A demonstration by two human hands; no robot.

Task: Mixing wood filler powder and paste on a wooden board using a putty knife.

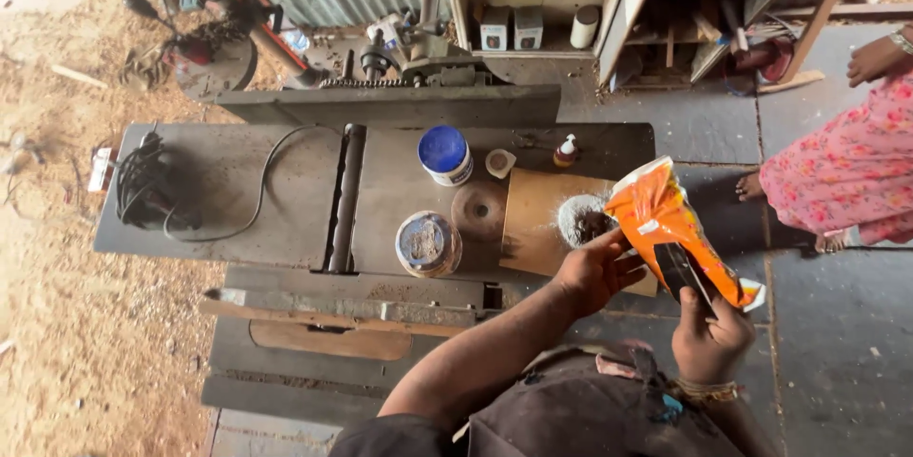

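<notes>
Hands at work: left hand [592, 272] pinches the tilted orange pouch [677, 231] near its mouth, right hand [709, 335] grips its lower end, above the powder heap [582, 218] on the wooden board [534, 219].

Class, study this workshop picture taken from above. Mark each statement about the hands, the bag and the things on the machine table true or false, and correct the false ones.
1. Both hands hold the orange bag. True: the left hand grips its side and the right hand its lower end.
2. The bag's mouth is tilted toward a pile of green powder. False: the powder pile is whitish grey, on a wooden board.
3. The blue-lidded tub stands on the machine table. True.
4. The coiled black cable lies by the right hand. False: it lies at the table's far left end.
5. The small squeeze bottle lies on its side. False: it stands upright.
</notes>
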